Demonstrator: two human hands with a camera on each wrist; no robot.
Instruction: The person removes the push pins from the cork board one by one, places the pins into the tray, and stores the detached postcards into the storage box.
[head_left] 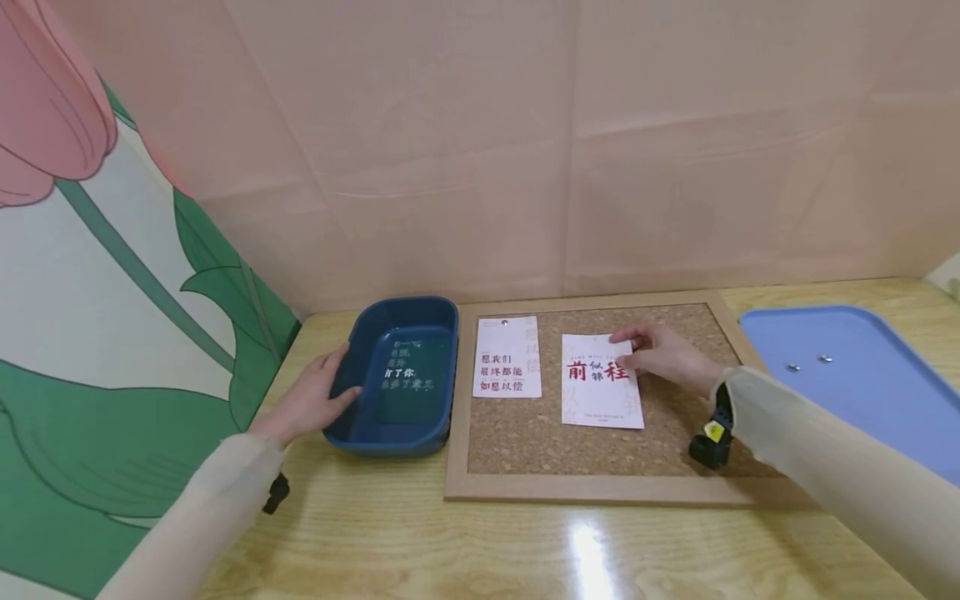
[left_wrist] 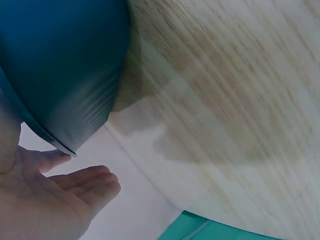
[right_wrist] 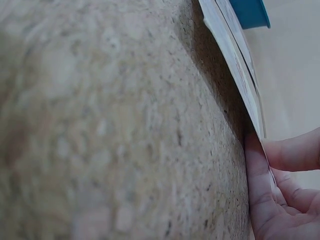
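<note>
A person in pale sleeves works over a tabletop (head_left: 405, 542), seen from the head camera; clock directions take the cork board (head_left: 555, 454) as the dial. The right hand (head_left: 671, 360) pinches a white card (head_left: 600, 404) with red and dark characters, its grip closed on the card's two-o'clock edge. This card is near the dial's centre; the right wrist view shows a finger behind it against the cork and the card's edge standing slightly off the surface. At ten o'clock a second white card (head_left: 507, 358) lies on the board, a silver pin (head_left: 505, 322) at its top.

At nine o'clock, just beside the board, is a dark blue bin (head_left: 390, 448) with white characters showing inside. The left hand (head_left: 311, 404) rests at its nine-o'clock rim, grip loose, fingers and thumb well apart. At three o'clock, a light blue tray (head_left: 847, 400) holds two silver pins (head_left: 793, 367).
</note>
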